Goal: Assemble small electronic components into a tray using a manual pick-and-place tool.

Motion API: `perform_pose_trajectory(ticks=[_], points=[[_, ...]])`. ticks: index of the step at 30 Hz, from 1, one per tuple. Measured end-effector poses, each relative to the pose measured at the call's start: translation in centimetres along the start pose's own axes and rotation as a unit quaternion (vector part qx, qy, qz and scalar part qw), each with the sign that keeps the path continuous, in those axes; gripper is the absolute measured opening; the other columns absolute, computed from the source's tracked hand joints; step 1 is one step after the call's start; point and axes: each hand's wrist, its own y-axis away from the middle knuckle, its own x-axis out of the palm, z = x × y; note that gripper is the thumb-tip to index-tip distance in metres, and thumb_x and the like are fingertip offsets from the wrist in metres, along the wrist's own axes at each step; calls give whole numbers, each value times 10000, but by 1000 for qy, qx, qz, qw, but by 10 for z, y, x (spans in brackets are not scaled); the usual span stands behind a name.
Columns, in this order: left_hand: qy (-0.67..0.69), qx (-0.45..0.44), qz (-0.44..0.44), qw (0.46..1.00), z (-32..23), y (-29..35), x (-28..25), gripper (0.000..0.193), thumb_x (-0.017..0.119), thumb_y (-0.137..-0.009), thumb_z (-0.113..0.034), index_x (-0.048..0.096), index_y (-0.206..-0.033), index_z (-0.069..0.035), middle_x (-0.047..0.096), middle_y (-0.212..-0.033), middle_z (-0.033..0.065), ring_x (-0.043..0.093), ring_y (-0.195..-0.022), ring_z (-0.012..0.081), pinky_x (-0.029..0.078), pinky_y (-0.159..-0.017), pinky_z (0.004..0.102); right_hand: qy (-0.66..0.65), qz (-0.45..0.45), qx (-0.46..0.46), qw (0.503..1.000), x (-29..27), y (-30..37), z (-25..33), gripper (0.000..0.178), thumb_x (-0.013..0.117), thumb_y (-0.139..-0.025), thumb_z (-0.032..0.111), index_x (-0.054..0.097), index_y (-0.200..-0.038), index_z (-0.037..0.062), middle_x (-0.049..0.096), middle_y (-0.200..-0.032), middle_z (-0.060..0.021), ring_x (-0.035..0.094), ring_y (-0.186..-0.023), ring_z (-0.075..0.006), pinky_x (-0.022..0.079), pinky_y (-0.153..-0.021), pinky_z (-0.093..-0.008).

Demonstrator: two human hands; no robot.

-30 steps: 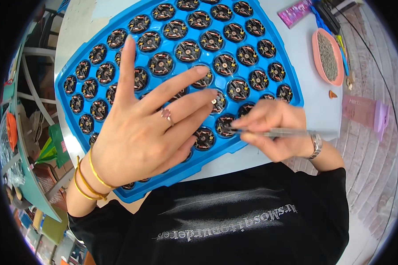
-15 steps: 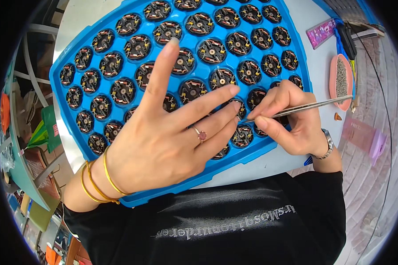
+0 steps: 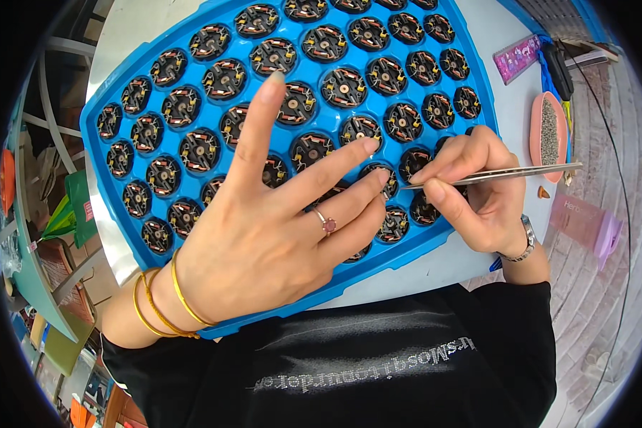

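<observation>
A blue moulded tray (image 3: pixel 385 260) holds rows of round black parts (image 3: pixel 324 43) with red and yellow pieces and thin wires, many with a copper-coloured ring at the centre. My left hand (image 3: pixel 264 228) lies spread over the tray's near side, fingers stretched apart, and hides several parts. Its middle and ring fingertips rest at two neighbouring round parts. Between thumb and fingers, my right hand (image 3: pixel 481 192) pinches slim metal tweezers (image 3: pixel 528 171). Their tip points left, beside my left ring fingertip and near a round part. Anything at the tip is too small to make out.
Right of the tray stands a pink dish (image 3: pixel 535 132) filled with tiny grey pieces. A purple patterned case (image 3: pixel 517 59) lies beyond it. Nearer me are a small brown piece (image 3: pixel 543 192) and a translucent pink box (image 3: pixel 581 221). A black cable (image 3: pixel 613 143) runs down the right side.
My right hand has shifted slightly to the right, and the tweezers now lie more level. My left hand keeps nearly the same place. The tray's parts appear slightly lower in the picture.
</observation>
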Motion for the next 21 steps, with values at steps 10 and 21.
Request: perform_pose_trajectory(ticks=[10, 21], points=[[15, -3, 7, 1000, -1, 6, -2, 420, 656, -704, -210, 669, -1124, -211, 552, -1348, -78, 421, -1351, 153, 55, -1065, 815, -6, 21, -10, 1000, 3, 0, 4, 187, 670, -839, -12, 495, -875, 42, 680, -839, -143, 617, -739, -133, 465, -654, -250], [43, -3, 33, 999, 0, 2, -8, 434, 616, -735, -224, 663, -1166, -212, 559, -1348, -66, 441, -1337, 161, 46, -1067, 809, 25, 36, 14, 999, 4, -2, 4, 199, 716, -838, 37, 517, -831, 36, 700, -823, -131, 660, -749, -138, 486, -641, -250]])
